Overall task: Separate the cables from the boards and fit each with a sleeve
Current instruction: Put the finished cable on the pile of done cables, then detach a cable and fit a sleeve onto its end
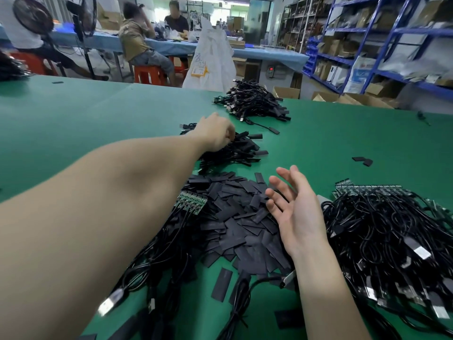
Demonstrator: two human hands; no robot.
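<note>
While left hand reaches sleeved cables, right hand hovers open.

A white sack, blue shelving and red stools stand beyond the green table.

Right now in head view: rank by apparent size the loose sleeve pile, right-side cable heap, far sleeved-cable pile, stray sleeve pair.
1. right-side cable heap
2. loose sleeve pile, close behind; nearness inflates both
3. far sleeved-cable pile, shrunk by distance
4. stray sleeve pair
</note>
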